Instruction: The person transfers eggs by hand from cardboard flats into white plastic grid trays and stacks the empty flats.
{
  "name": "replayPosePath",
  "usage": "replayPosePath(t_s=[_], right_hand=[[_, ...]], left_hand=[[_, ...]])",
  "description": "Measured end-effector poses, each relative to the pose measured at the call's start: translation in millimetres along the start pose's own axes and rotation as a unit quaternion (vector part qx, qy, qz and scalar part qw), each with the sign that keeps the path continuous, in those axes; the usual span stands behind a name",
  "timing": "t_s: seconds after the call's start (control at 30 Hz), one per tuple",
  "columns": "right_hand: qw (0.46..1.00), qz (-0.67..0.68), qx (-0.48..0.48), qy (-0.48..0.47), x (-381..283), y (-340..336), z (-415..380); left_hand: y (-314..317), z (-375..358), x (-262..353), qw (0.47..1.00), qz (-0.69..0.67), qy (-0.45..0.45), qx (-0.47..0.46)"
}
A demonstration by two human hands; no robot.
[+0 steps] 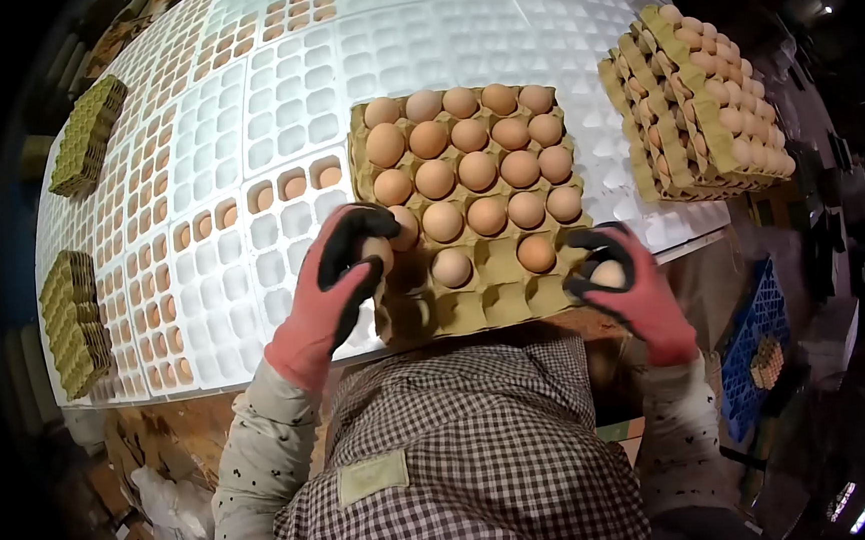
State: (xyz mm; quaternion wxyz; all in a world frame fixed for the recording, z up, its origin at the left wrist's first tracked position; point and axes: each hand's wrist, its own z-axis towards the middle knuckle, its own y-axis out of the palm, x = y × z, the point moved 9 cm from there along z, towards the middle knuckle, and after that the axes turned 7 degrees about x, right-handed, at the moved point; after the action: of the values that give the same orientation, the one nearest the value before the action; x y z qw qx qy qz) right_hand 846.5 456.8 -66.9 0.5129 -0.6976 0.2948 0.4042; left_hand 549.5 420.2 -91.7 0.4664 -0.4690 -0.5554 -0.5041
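Observation:
A brown pulp egg tray (pixel 515 307) lies at the table's front edge. Full rows of brown eggs (pixel 478 170) fill its far part; in its near rows only a few eggs sit among bare cups. My left hand (pixel 338 277), in a red glove with black fingers, curls around an egg (pixel 378 252) at the tray's left edge. At the right front corner, my right hand (pixel 626 287), gloved alike, has its fingers closed round another egg (pixel 608 275). Left of the tray, a white foam tray (pixel 294 219) holds several eggs in its far cups.
Stacked full egg trays (pixel 697 101) stand at the table's right. Two piles of pulp trays, one farther back (pixel 87 136) and one nearer (pixel 73 325), sit at the left edge. White foam trays cover the table, some with eggs. A blue plastic pallet (pixel 754 348) is low at right.

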Motion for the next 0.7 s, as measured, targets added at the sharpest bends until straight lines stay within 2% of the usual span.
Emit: replayPosePath(t_s=[0.03,0.07,0.1,0.17,0.2,0.23,0.27,0.3,0.33,0.37,0.4,0.43,0.5,0.53,0.57,0.63,0.7], right_hand=[[0.976,-0.192,-0.010,-0.105,-15.8,12.0,2.4],[0.935,-0.333,0.013,-0.120,-10.7,23.4,3.5],[0.930,-0.341,0.020,-0.136,-8.8,27.6,6.2],[0.919,-0.357,0.031,-0.167,-7.9,29.4,12.4],[0.939,-0.302,0.049,-0.161,-6.6,16.0,12.1],[0.983,-0.149,0.051,-0.096,9.2,-3.2,12.8],[0.997,0.060,0.038,-0.011,23.8,-17.5,11.5],[0.961,0.265,0.020,0.080,33.7,-23.8,7.9],[0.946,0.319,0.008,0.050,21.6,-30.6,10.4],[0.988,0.153,0.022,-0.018,20.4,-38.5,20.5],[0.996,-0.007,0.036,-0.077,12.7,-39.1,28.0],[0.975,-0.166,0.049,-0.141,1.8,-34.3,32.7],[0.908,-0.370,0.092,-0.174,-4.2,-17.3,41.4],[0.886,-0.424,0.093,-0.165,-7.7,-8.5,42.5],[0.861,-0.475,0.093,-0.158,-11.3,2.4,41.3],[0.855,-0.483,0.114,-0.153,-6.7,5.2,41.8],[0.930,-0.305,0.117,-0.168,9.8,-10.9,48.1]], left_hand=[[6.8,1.1,10.0,0.984,0.158,0.081,0.011],[31.5,-5.1,16.5,0.926,0.344,0.152,-0.019],[61.2,-6.6,20.7,0.852,0.492,0.164,-0.071],[83.9,-17.1,1.9,0.742,0.631,0.223,-0.033],[84.6,-16.9,12.7,0.777,0.587,0.220,-0.058],[66.9,-12.5,16.4,0.844,0.512,0.156,-0.030],[46.1,-11.2,15.1,0.900,0.427,0.089,0.000],[27.4,-13.0,8.5,0.941,0.335,0.019,0.029],[14.0,-10.1,19.5,0.922,0.373,0.069,0.074],[1.8,-4.6,30.6,0.898,0.409,0.118,0.116],[0.7,2.5,33.9,0.826,0.536,0.147,0.097],[4.8,8.6,32.6,0.778,0.594,0.189,0.072],[17.1,13.3,20.2,0.756,0.642,0.127,0.026],[20.8,12.6,15.9,0.756,0.634,0.160,0.022],[22.4,7.0,14.2,0.728,0.662,0.178,0.010],[15.3,1.8,12.4,0.736,0.651,0.181,0.039],[-13.8,3.4,-1.4,0.867,0.481,0.093,0.089]])
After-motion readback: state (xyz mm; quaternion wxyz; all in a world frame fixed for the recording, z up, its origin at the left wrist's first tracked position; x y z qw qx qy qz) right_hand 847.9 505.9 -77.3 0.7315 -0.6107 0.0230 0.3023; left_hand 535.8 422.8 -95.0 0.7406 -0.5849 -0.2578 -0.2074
